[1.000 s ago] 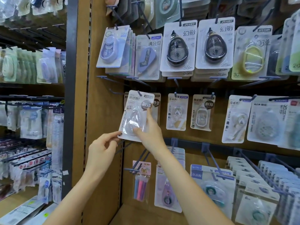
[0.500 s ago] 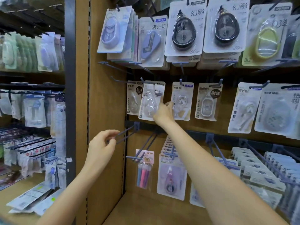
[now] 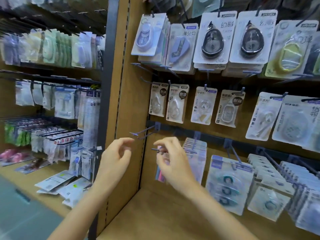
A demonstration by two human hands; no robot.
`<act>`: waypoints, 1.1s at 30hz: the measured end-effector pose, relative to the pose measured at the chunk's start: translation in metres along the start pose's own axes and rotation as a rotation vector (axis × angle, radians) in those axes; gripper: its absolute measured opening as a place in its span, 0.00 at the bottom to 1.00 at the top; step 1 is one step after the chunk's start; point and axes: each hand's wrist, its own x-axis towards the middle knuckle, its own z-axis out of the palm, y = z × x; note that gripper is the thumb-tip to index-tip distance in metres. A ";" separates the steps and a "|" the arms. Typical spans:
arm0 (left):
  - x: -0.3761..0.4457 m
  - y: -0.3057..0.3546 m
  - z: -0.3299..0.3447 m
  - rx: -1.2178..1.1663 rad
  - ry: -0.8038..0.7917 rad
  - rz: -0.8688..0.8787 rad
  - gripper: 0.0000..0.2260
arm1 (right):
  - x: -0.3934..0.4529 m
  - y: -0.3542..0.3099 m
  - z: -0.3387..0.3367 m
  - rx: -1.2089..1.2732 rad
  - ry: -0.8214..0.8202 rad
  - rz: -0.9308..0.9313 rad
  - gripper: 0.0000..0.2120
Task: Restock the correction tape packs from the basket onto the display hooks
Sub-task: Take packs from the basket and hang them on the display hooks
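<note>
Both hands are empty w/ fingers loosely curled: left hand (image 3: 115,155) near a bare hook (image 3: 144,130), right hand (image 3: 170,157) just in front of another hook tip. Correction tape packs (image 3: 177,103) hang on hooks in the middle row, two side by side. Likely light, stiff card w/ slick plastic blister; best pinched by card edge, hole kept free. Basket not in view. Motion blur; whether right fingers touch the hook can't be told.
</note>
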 end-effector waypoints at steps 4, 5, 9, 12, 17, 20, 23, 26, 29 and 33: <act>-0.103 -0.078 -0.035 0.051 0.028 -0.315 0.15 | -0.064 0.004 0.079 -0.189 -0.018 -0.099 0.13; -0.136 -0.104 -0.045 0.090 0.027 -0.409 0.13 | -0.077 0.007 0.104 -0.160 -0.062 -0.053 0.13; -0.277 -0.184 -0.091 0.306 -0.117 -0.766 0.12 | -0.149 0.008 0.217 0.045 -0.815 0.271 0.19; -0.367 -0.225 -0.123 0.404 -0.296 -0.981 0.17 | -0.220 0.011 0.301 0.028 -1.164 0.318 0.25; -0.437 -0.252 -0.122 0.657 -0.538 -1.079 0.23 | -0.309 0.021 0.377 0.149 -1.355 0.503 0.35; -0.429 -0.259 -0.115 0.650 -0.525 -1.020 0.22 | -0.334 0.025 0.396 0.131 -1.256 0.636 0.43; -0.425 -0.262 -0.110 0.733 -0.637 -0.992 0.24 | -0.335 0.024 0.399 0.156 -1.210 0.719 0.47; -0.422 -0.260 -0.113 0.909 -0.885 -0.891 0.29 | -0.319 0.028 0.393 0.263 -1.254 0.749 0.42; -0.420 -0.262 -0.137 0.938 -1.071 -0.780 0.36 | -0.306 0.035 0.387 0.338 -1.229 0.866 0.32; -0.426 -0.257 -0.157 0.662 -0.901 -0.782 0.33 | -0.297 0.041 0.376 0.532 -1.159 1.063 0.22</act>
